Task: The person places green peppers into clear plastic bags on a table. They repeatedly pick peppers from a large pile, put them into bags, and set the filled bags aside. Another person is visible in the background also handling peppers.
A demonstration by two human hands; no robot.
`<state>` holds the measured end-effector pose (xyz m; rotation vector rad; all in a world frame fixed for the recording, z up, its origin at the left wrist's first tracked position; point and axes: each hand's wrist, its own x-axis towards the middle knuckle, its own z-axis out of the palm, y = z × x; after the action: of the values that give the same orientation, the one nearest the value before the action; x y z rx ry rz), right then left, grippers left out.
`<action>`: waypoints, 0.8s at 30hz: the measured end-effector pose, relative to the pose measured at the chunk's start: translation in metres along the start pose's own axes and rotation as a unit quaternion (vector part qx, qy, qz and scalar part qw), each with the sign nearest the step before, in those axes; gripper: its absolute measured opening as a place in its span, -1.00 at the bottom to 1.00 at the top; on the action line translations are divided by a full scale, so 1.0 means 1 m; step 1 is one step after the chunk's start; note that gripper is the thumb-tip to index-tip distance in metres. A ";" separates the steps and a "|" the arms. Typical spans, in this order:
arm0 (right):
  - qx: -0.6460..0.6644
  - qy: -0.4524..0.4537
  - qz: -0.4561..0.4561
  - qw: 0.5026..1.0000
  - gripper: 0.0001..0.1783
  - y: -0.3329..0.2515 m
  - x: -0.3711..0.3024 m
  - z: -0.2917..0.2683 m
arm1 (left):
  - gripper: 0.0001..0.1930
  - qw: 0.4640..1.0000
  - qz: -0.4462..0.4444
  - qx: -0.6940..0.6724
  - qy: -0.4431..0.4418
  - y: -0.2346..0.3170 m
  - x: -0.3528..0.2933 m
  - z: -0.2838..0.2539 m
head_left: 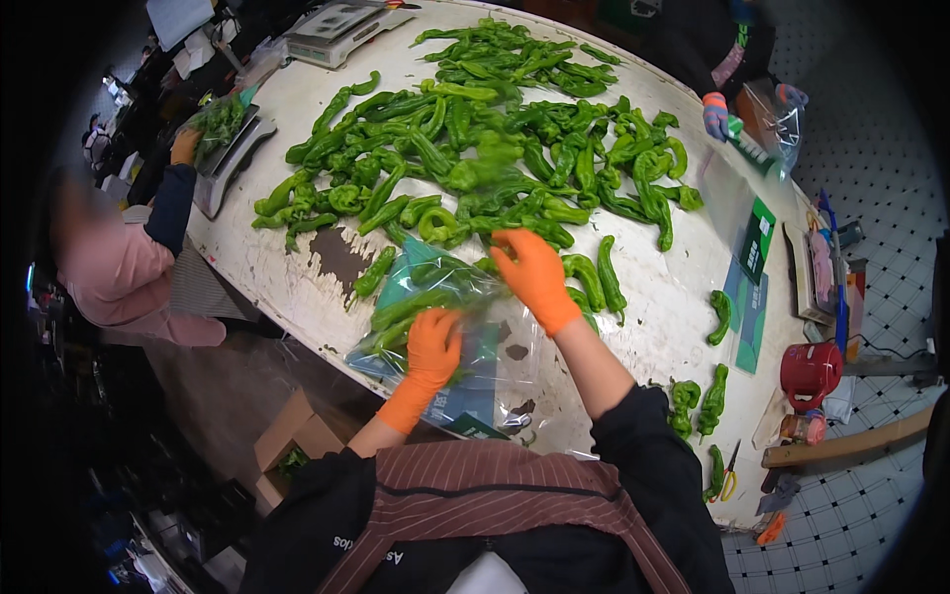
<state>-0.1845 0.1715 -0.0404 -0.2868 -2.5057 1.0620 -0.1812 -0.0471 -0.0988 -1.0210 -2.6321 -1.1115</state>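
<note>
My left hand (428, 353), in an orange glove, has its fingers curled on a clear plastic bag (475, 297) with a blue-green printed panel. Long green peppers (414, 305) lie inside the bag. Just above the bag's right side is my right hand (534, 272), also gloved in orange, its thumb and fingers bent but apart, with nothing visible between them. Beyond both hands spreads a large heap of green peppers (426, 148). A blurred green shape (495, 153) shows over the middle of the heap.
Loose peppers (719, 317), scissors (730, 480) and a red mug (811, 373) are along the right side. Flat printed bags (752, 287) lie there too. Scales (341, 30) stand far left. A person in pink (119, 262) works at left, another (714, 117) far right.
</note>
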 end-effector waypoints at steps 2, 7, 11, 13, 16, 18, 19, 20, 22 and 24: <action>-0.121 0.024 -0.080 0.989 -0.60 0.020 0.030 0.027 | -0.66 1.000 -0.008 -0.009 -0.008 -0.002 -0.001 0.001; -0.229 -0.033 -0.159 0.960 -0.55 0.055 0.060 0.055 | -0.66 1.000 -0.008 -0.005 -0.010 0.001 -0.001 -0.002; 0.074 0.112 -0.033 0.990 -0.61 0.044 0.063 0.009 | -0.65 1.000 -0.007 0.004 -0.008 0.000 -0.002 0.000; 0.276 0.145 0.099 0.945 -0.62 0.059 0.063 -0.005 | -0.65 1.000 -0.006 0.007 -0.005 -0.001 -0.003 0.001; 0.377 0.183 0.179 0.890 -0.48 0.073 0.055 -0.036 | -0.66 1.000 -0.001 0.009 0.001 -0.003 -0.003 0.000; 0.293 0.221 0.152 0.918 -0.51 0.087 0.049 -0.043 | -0.66 1.000 0.001 0.009 -0.004 0.001 -0.002 0.000; 0.311 0.223 0.133 0.914 -0.53 0.081 0.049 -0.045 | -0.66 1.000 0.001 0.012 -0.006 0.000 -0.001 -0.001; 0.328 0.225 0.113 0.911 -0.54 0.074 0.049 -0.047 | -0.66 1.000 -0.001 0.013 -0.007 0.000 -0.001 -0.001; 0.408 0.233 0.124 0.874 -0.58 0.070 0.051 -0.049 | -0.66 1.000 -0.004 0.013 -0.012 0.000 -0.001 -0.001; 0.526 0.243 0.182 0.794 -0.61 0.076 0.054 -0.049 | -0.72 1.000 0.006 0.014 -0.009 0.005 0.000 -0.002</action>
<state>-0.2087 0.2733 -0.0489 -0.5955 -1.1450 2.0230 -0.1788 -0.0464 -0.0945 -1.0450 -2.6446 -1.0651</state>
